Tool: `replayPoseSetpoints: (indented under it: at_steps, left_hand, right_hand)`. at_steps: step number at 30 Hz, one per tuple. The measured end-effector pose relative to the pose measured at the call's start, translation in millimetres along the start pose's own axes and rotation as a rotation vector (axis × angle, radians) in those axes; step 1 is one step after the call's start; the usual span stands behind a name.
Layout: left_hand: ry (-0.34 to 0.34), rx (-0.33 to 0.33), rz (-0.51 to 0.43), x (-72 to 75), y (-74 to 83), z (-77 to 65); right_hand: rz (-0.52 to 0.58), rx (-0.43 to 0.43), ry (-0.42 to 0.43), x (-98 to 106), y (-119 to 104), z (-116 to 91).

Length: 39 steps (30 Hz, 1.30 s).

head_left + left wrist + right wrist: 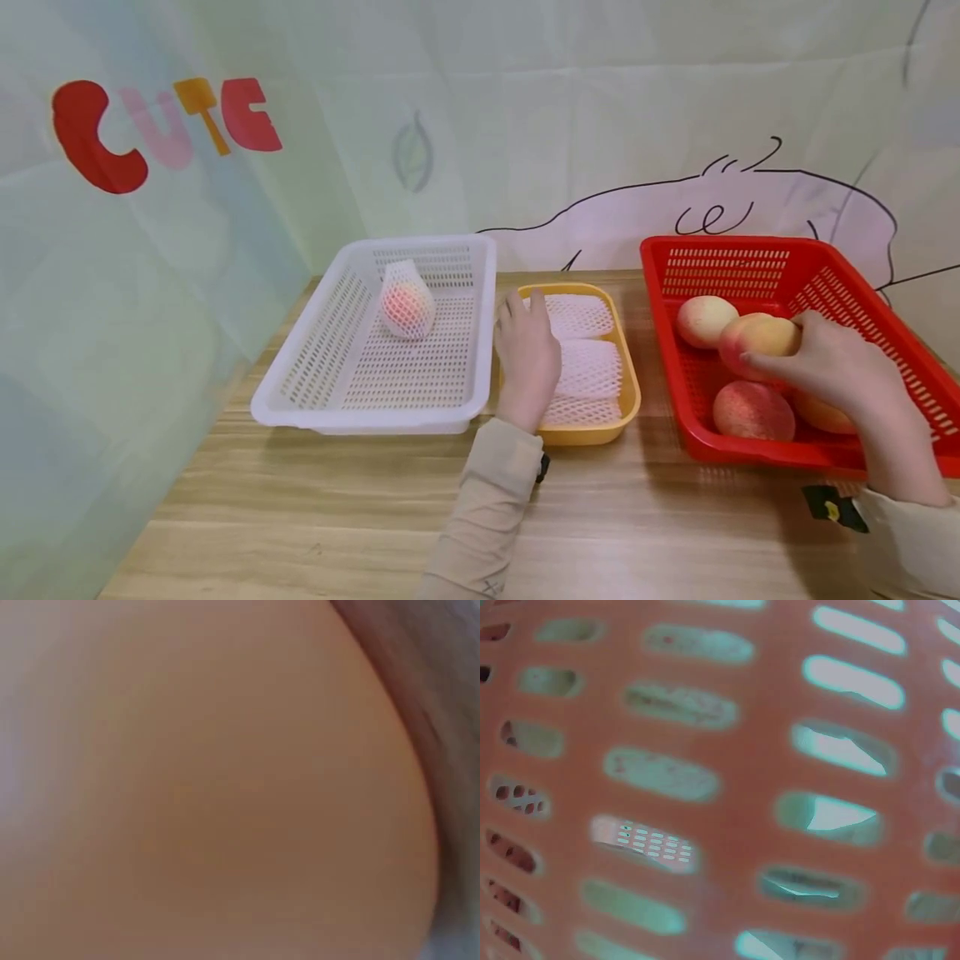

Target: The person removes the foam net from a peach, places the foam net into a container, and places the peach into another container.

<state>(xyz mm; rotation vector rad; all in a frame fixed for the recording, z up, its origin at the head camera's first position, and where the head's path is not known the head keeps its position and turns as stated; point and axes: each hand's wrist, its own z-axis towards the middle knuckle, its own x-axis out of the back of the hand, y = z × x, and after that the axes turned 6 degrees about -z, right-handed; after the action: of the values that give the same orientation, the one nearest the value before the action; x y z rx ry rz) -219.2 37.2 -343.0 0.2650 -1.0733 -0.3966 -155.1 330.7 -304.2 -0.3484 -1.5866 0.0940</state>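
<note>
My right hand (843, 362) grips a yellow-pink peach (757, 342) over the red basket (675, 400). Around it in the basket are a pale peach (707, 322), a red peach (753, 411) and a yellowish one (823, 413) partly under the hand. The left hand (528, 354) lies over the left side of a yellow tray (632, 392), beside white foam net sleeves (588, 367). Its fingers are loosely bent near the tray's rim, palm side hidden. Only blurred skin fills the left wrist view.
A white basket (480, 333) stands to the left, with a peach in a foam net (407, 302) inside. The wooden table (337, 517) meets a printed cloth backdrop (487, 150). Slots in the red basket wall (742, 750) fill the right wrist view.
</note>
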Motion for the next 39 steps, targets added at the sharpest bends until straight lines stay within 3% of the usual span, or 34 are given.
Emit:
replayPoseSetpoints:
  at_steps: [5, 9, 17, 28, 39]
  left_hand:
    - [0.068, -0.097, 0.056, 4.3, 5.5, 0.1]
    - [0.093, -0.129, 0.048, 7.6, 7.4, -0.2]
    - [0.088, -0.109, 0.000, 10.4, 7.3, -0.6]
    - [-0.003, -0.097, -0.042, 15.5, 7.1, -0.4]
    - [-0.027, -0.081, -0.072, 16.4, 5.8, -1.4]
  right_hand:
    - [-0.011, -0.009, 0.009, -0.7, -0.6, 0.5]
    - [-0.017, -0.014, 0.016, -2.2, -3.1, 0.4]
    - [-0.083, -0.015, -0.021, -4.5, -5.5, -1.0]
    - [-0.104, 0.004, -0.071, -5.3, -3.4, -2.9]
    - [-0.112, 0.014, -0.034, -7.1, -0.8, 1.4]
